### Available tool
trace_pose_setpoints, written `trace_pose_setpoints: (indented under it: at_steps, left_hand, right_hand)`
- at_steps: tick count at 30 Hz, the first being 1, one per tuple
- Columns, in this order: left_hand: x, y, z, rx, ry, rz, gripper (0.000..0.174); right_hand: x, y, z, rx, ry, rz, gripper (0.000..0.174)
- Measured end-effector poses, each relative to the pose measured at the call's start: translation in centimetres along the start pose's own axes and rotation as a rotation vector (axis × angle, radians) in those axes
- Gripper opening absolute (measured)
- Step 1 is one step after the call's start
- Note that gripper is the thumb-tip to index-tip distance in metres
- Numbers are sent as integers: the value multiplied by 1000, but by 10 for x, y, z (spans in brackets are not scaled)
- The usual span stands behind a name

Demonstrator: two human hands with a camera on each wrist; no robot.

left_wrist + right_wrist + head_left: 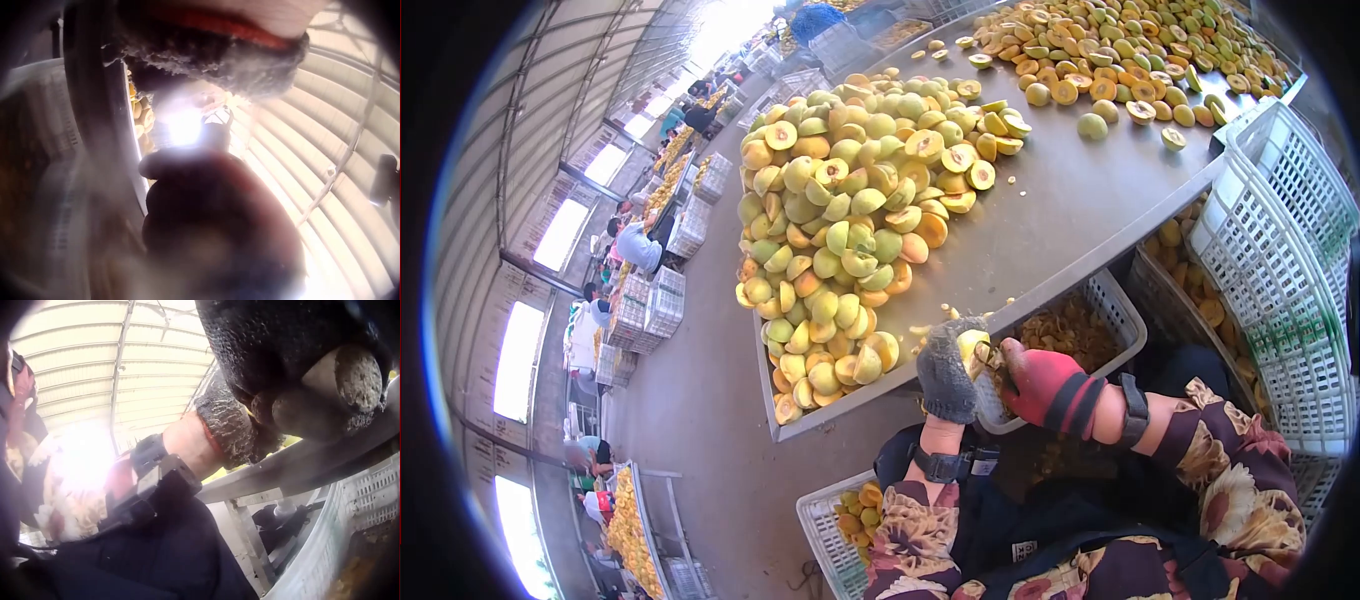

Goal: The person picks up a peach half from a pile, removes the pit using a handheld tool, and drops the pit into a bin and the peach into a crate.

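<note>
My left hand (949,372), in a grey knit glove, holds a yellow peach half (974,350) at the near edge of the metal table (1050,220). Close against it, my right hand (1048,385) wears a red glove with dark stripes. The right fingers are curled round a small tool, whose round, rough handle end (359,378) pokes out of the fist in the right wrist view. Its working end is hard to make out. Below both hands stands a white crate (1135,318) with brownish-orange scraps in it.
A large heap of halved peaches (850,220) covers the table's left part. Another heap (1120,50) lies at the far end. White plastic crates (1280,280) stand on the right, and a crate with fruit (825,520) is at lower left. People work at tables farther off.
</note>
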State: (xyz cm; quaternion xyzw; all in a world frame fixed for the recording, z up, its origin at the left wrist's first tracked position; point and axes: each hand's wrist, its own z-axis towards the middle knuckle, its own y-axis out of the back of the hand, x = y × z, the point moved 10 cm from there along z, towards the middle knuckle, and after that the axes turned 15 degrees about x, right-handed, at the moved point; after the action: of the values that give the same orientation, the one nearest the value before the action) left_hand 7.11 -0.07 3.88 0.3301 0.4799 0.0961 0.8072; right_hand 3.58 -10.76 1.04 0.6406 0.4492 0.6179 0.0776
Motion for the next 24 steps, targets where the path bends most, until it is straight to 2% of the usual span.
trace_pose_setpoints:
  at_steps: [1, 3, 5, 7, 9, 11, 14, 17, 20, 24]
  left_hand:
    - [17, -6, -1, 6, 65, -177, 29]
    - [30, -13, -5, 17, 96, -246, 39]
    - [10, -10, -1, 28, 25, -29, 51]
    - [36, -20, -4, -13, 172, -495, 58]
    - [49, -34, -8, -44, 251, -882, 57]
    - [39, -40, -6, -66, 260, -1191, 47]
    - [25, -46, -2, 34, 264, -1311, 60]
    - [31, -39, -3, 98, 281, -857, 59]
    - [42, -51, -7, 108, 402, -1179, 62]
    - [46, -56, -9, 145, 492, -1294, 64]
  right_hand:
    - [0, -1, -1, 2, 9, 19, 34]
    - [0, -3, -2, 74, 9, 180, 34]
    - [-3, -8, -1, 108, 17, 323, 36]
    - [-9, -17, 2, 106, 31, 449, 39]
    - [-13, -23, 3, 92, 35, 542, 38]
    - [-12, -22, 2, 97, 15, 536, 41]
    - [-9, -18, -1, 120, -45, 345, 49]
    - [-7, -20, -2, 96, -60, 175, 49]
    - [-7, -23, -3, 83, -33, 180, 47]
    - [-12, -29, -1, 135, -8, 343, 45]
